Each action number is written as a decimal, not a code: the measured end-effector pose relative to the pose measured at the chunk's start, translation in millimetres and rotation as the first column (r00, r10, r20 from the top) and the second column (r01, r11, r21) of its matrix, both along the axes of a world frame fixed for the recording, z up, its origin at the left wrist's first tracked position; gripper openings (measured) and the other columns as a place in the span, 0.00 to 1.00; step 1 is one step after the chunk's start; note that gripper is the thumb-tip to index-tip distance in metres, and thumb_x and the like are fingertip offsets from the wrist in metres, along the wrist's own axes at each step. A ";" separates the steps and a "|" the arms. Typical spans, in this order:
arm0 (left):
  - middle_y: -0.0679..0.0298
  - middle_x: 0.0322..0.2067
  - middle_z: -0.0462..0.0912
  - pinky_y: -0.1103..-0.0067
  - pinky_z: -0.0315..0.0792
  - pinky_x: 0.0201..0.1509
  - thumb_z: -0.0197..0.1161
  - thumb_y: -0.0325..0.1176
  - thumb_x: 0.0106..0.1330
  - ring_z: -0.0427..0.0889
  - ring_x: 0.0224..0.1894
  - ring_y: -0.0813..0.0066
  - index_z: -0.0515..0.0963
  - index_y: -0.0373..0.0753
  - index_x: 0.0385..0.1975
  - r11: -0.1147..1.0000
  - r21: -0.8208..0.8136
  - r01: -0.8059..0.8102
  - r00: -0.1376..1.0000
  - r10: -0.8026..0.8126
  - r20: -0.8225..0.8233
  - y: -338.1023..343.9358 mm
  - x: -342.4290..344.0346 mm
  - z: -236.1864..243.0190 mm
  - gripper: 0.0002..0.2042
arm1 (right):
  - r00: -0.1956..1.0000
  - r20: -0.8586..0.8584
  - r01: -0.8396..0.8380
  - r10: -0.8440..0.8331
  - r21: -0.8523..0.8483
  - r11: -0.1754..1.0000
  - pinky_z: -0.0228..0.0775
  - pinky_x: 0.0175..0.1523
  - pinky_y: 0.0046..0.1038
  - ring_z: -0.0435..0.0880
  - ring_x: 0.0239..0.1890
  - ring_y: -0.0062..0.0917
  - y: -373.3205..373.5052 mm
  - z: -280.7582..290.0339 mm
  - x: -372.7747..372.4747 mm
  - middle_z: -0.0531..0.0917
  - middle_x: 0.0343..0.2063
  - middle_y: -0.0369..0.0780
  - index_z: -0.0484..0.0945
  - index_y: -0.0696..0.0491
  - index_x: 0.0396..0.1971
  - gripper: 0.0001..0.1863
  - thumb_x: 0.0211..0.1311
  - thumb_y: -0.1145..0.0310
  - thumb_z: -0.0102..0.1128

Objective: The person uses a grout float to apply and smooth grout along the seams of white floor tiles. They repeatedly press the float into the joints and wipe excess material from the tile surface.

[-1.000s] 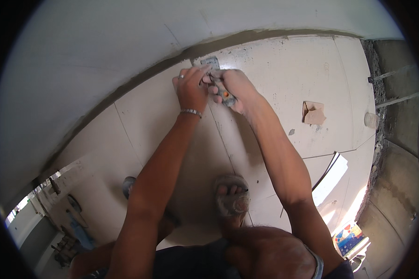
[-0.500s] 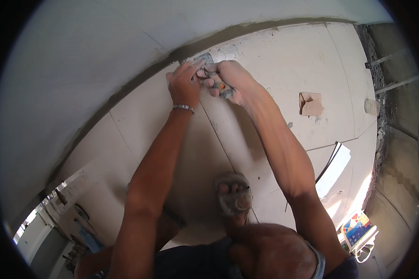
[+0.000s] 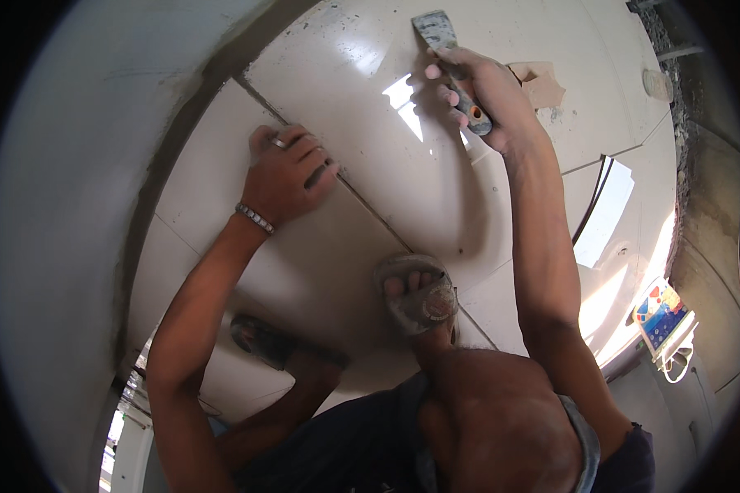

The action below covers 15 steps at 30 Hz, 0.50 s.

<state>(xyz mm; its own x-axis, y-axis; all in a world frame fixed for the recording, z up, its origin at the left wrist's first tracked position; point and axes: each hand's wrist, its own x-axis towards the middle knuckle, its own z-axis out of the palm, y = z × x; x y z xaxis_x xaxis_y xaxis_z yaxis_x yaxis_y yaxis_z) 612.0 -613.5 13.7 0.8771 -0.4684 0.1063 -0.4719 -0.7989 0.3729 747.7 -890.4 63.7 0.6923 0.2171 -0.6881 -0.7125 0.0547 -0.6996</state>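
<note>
My right hand [image 3: 501, 99] is wrapped round the dark handle of a putty knife [image 3: 436, 31], its smeared metal blade pointing up and away to the left. The knife is over the pale tiled floor [image 3: 370, 123], and its shadow falls beside it. Nearer the wall, my left hand [image 3: 292, 177] is closed, with curled fingers, above a dark joint between two tiles. It wears a ring and a beaded bracelet [image 3: 255, 218]. A small dark patch shows between its fingers; whether that is a held thing or shadow I cannot tell.
A grey wall [image 3: 123, 123] with a dark strip at its foot runs along the left. Folded brown paper [image 3: 543, 89] lies just beyond my right hand, a white strip [image 3: 604, 214] by my forearm. A colourful bag [image 3: 662, 316] sits at right. My sandalled foot [image 3: 415, 292] rests on the tiles.
My hands were together by the wall and are now apart. The right has carried the putty knife rightward; the left has drawn back and closed. The view has shifted too.
</note>
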 end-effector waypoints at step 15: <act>0.55 0.39 0.84 0.75 0.81 0.39 0.58 0.38 0.74 0.84 0.37 0.72 0.79 0.28 0.43 -0.185 -0.341 -0.922 0.322 0.123 -0.939 -70.6 59.1 17.8 0.15 | 0.933 -0.198 -0.277 0.299 0.131 0.952 0.79 0.20 0.26 0.85 0.20 0.26 58.7 8.0 -23.8 0.82 0.29 0.41 0.74 0.58 0.45 0.14 0.78 0.63 0.45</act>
